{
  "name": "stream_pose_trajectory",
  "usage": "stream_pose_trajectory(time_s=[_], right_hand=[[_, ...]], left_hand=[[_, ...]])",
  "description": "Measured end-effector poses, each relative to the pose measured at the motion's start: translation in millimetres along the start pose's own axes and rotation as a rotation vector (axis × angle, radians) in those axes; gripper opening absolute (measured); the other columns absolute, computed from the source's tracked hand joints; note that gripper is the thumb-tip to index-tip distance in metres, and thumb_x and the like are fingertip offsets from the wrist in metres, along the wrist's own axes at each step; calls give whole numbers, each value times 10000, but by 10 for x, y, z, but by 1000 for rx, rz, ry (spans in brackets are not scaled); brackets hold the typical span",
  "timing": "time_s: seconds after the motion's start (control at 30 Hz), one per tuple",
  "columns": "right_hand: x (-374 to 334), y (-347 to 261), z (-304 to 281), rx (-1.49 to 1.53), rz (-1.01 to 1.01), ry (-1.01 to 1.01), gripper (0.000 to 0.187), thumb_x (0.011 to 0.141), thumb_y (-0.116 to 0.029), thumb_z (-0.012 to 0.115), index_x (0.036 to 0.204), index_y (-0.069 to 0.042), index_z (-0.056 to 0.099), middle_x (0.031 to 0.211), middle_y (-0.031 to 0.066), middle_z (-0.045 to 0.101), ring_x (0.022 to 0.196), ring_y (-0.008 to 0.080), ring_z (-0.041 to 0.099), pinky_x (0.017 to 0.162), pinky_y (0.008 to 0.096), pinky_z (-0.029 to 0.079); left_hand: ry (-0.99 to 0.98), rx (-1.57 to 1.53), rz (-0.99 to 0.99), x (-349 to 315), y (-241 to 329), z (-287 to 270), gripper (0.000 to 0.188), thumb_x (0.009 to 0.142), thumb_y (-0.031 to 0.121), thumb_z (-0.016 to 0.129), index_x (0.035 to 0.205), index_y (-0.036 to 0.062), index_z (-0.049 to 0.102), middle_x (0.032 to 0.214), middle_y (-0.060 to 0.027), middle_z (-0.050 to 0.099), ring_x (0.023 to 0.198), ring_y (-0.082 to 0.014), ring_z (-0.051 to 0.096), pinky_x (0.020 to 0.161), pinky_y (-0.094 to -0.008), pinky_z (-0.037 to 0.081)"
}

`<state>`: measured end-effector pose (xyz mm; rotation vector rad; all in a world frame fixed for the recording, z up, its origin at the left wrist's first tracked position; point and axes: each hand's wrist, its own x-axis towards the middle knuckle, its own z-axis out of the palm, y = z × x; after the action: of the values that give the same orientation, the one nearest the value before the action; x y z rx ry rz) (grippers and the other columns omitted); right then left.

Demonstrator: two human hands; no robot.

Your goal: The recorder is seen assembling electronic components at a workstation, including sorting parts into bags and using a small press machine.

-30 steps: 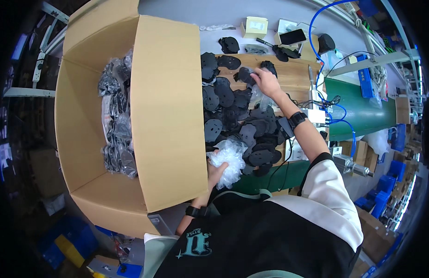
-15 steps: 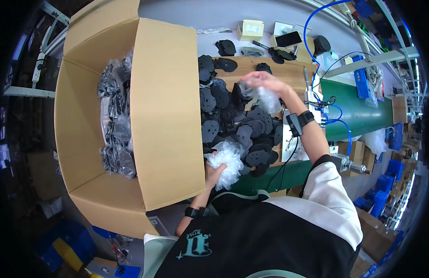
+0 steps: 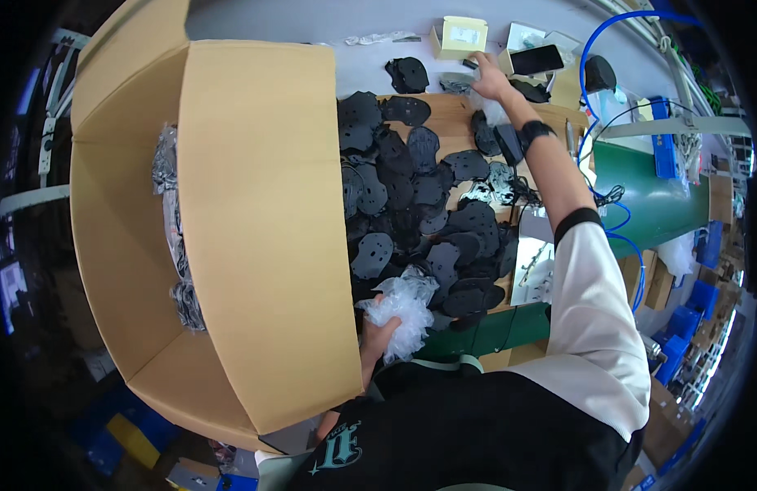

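Moving the right hand (image 3: 491, 82) up near the upper-centre pale box (image 3: 460, 39), grip impossible to tell, apparently leaving mid-frame black pads (image 3: 428, 191) aside; keeping clear bags (image 3: 409, 317) bunched in the left hand (image 3: 378, 337), lower centre.

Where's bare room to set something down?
Brown wooden tabletop, between the flat black pads and the dark oval piece; also the smooth green surface beside the long blue object. Crowded: the overlapping pads down to the crumpled clear plastic in the left hand.

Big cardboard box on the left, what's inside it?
Inside the cardboard box, plastic-wrapped dark pieces show in a strip beside the right-hand flap; whatever lies behind that flap is covered.
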<state>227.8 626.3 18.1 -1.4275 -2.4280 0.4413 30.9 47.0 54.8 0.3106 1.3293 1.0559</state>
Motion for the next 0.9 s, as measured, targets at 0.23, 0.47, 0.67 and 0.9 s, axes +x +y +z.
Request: stream_pose_trajectory(time_s=[0.23,0.47,0.67,0.9], right_hand=[[-76,-179,273,-352,207,-509,737,773,-119,722,1448,-211,443,1324,204,546,1217,388,562,998,439,499],[-839,-995,-70,-92,73,-2,373,957,-377,584,1179,-77,581,996,220,690,944,417,659,795,524,516],[-1603,-1219,74,356,432,133,564,969,-503,558,1090,46,604,1013,272,693,967,423,674,854,474,521],[-2349,-1893,-668,1795,644,102,268,952,-260,662,1073,-22,639,980,100,697,912,244,667,817,383,535]], left_hand=[[-18,0,38,-59,158,57,462,783,2,647,1230,19,529,1107,-83,625,1040,-187,596,946,-340,462],[28,22,54,-138,-135,-57,606,804,53,657,1371,-1,450,1243,-111,580,1153,-212,550,1020,-356,422],[26,17,40,-326,-51,21,674,781,89,662,1410,-4,439,1250,-112,589,1150,-220,558,996,-352,442],[5,-54,90,-795,88,-108,461,872,126,564,1315,3,529,1191,-100,623,1063,-216,626,911,-355,515]])
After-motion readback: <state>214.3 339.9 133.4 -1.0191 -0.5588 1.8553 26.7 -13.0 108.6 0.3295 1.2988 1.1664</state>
